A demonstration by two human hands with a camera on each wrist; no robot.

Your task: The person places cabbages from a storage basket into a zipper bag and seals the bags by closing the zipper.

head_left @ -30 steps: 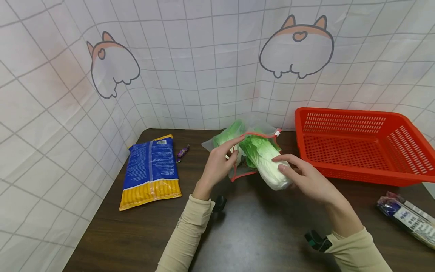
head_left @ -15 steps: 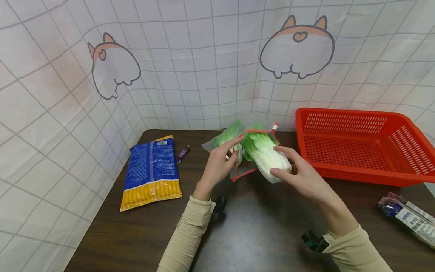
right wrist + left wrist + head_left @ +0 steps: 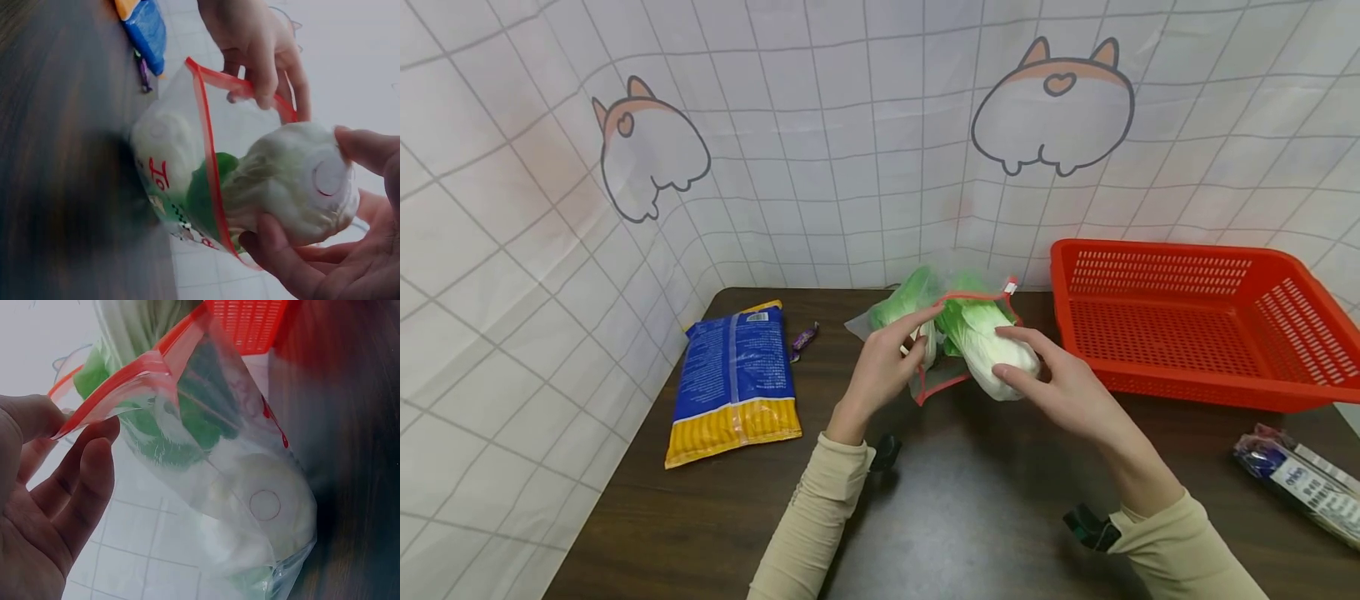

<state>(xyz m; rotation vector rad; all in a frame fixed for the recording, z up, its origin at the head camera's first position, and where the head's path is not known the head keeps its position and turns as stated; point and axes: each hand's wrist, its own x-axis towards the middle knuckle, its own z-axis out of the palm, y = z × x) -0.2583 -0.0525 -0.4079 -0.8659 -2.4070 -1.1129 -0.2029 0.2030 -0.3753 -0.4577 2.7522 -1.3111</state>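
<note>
A clear zip bag (image 3: 925, 333) with a red rim (image 3: 134, 378) lies at the back middle of the dark table (image 3: 715, 508). One cabbage (image 3: 262, 506) lies inside it. My left hand (image 3: 887, 362) pinches the bag's red rim (image 3: 209, 162) and holds the mouth apart. My right hand (image 3: 1048, 379) grips the white stem end of a second napa cabbage (image 3: 992, 346), whose green leaves are inside the mouth. In the right wrist view, the stem (image 3: 300, 184) sits between my thumb and fingers.
A red plastic basket (image 3: 1195, 321) stands at the back right. A blue and yellow packet (image 3: 733, 379) lies at the left, with a small purple candy (image 3: 802, 337) beside it. A dark wrapped packet (image 3: 1300, 483) lies at the right edge. A patterned cloth backs the table.
My right hand has pushed the cabbage up and left, further into the bag's mouth. My left hand has kept its hold on the rim.
</note>
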